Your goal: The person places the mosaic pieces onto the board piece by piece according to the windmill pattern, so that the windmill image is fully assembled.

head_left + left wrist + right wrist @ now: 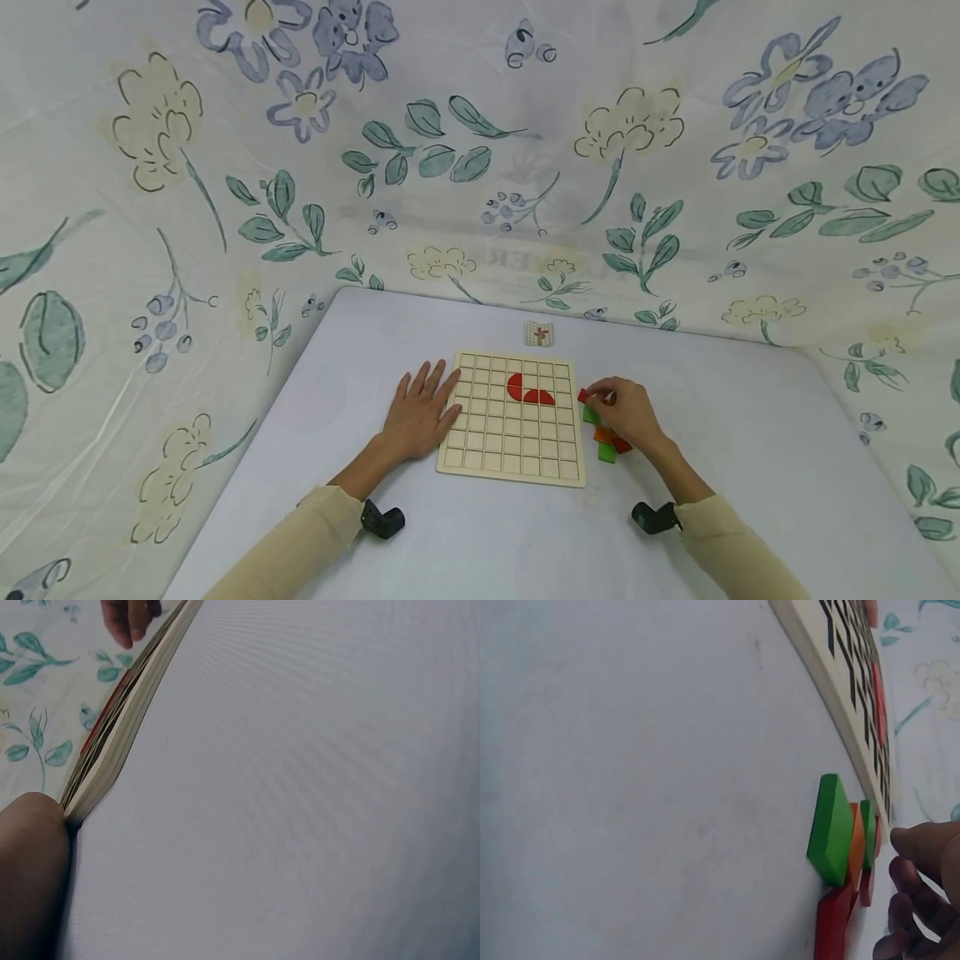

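Note:
On the white table lies a square wooden grid board (480, 437) with two red rounded pieces (514, 386) set in its upper middle cells. My left hand (422, 417) rests flat with fingers spread over the board's left edge. Off the right edge, my right hand (626, 410) bends over a small group of tiles, its fingertips right at a red tile (582, 396). I cannot tell whether they pinch it. Close by lie a green tile (591, 415), an orange tile (603, 435), a dark red tile (622, 445) and another green tile (831, 831), nearest the right wrist camera.
A small picture card (539, 333) with a red pinwheel pattern on a grid lies beyond the board. The white table (480, 546) ends at a flower-printed cloth (555, 183) hanging behind and at the sides.

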`<action>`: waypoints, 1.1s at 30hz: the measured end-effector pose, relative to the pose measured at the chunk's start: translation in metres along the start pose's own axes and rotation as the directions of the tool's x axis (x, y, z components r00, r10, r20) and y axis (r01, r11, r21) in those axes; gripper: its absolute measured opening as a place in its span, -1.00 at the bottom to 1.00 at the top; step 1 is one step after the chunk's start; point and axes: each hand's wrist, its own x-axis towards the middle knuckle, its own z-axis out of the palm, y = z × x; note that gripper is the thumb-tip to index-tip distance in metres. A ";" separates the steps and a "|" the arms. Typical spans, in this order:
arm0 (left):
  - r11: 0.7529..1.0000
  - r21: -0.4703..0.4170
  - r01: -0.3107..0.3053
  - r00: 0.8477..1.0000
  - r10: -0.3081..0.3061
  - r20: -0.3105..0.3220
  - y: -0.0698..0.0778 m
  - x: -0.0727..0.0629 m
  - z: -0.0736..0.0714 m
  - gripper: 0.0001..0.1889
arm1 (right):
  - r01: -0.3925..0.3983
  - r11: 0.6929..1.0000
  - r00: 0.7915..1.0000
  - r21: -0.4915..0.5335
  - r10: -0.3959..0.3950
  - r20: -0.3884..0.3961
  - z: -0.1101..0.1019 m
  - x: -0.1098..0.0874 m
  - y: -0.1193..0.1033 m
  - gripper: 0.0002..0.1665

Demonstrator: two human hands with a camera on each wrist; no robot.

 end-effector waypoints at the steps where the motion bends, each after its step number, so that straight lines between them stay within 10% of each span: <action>1: 1.000 0.000 0.000 1.000 0.000 0.000 0.000 0.000 0.000 -0.34 | -0.006 1.000 1.000 -0.002 0.006 0.003 -0.001 -0.001 0.001 -0.86; 33: 1.000 -0.019 0.002 0.999 -0.003 -0.032 -0.001 0.000 0.004 -0.35 | 0.044 0.991 0.994 -0.128 -0.030 0.105 -0.015 -0.007 0.030 -0.71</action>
